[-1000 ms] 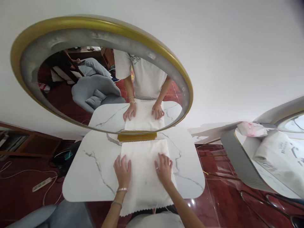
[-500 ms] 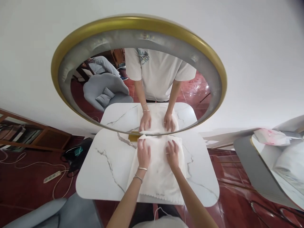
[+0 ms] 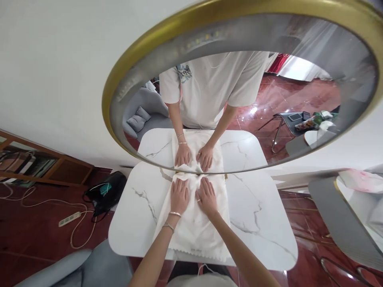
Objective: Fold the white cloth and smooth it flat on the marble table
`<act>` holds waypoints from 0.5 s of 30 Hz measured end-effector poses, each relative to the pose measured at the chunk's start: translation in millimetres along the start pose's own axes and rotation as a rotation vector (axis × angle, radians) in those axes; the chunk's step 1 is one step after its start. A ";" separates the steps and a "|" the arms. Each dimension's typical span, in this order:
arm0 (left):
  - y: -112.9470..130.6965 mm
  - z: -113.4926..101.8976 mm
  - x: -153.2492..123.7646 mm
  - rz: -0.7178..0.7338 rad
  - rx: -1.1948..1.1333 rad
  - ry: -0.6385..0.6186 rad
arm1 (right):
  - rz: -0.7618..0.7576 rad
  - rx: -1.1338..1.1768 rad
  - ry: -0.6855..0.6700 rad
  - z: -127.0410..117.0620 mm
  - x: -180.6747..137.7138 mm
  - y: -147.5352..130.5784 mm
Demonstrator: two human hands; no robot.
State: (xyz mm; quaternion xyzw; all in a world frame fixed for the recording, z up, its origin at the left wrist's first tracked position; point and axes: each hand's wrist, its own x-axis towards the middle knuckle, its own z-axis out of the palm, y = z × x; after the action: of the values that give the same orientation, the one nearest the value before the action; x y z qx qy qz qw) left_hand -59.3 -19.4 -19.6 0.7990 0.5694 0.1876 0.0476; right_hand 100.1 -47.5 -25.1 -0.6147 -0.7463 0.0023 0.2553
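A white cloth [image 3: 196, 229] with a scalloped near edge lies on a white marble-patterned table [image 3: 257, 211]. My left hand [image 3: 179, 195] rests flat on the cloth's far part, fingers stretched out. Right beside it, my right hand [image 3: 206, 196] also lies flat with fingers spread, a ring on one finger. The two hands nearly touch, and the cloth is bunched at its far edge by the base of a round gold-framed mirror [image 3: 125, 75]. The mirror reflects me, my hands and the cloth.
A grey chair [image 3: 77, 267] stands at the near left. On the red tiled floor at left lie a black bag [image 3: 104, 193], a power strip [image 3: 69, 219] and cables. A low wooden shelf [image 3: 44, 167] runs along the left wall. Another table [image 3: 344, 219] stands at right.
My hands slid up the cloth from its middle to its far edge and came together. The cloth bunched up toward the mirror. My head moved closer and to the left.
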 end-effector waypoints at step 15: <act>-120.5 -38.1 28.6 -0.275 0.082 0.026 | 0.137 -0.019 -0.094 69.2 85.8 -112.4</act>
State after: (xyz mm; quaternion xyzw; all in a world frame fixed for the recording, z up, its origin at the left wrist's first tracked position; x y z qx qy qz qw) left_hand -172.2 43.7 -12.2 0.7120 0.6814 0.1663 0.0327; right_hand -39.2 25.3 -17.1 -0.6658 -0.7137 0.0412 0.2134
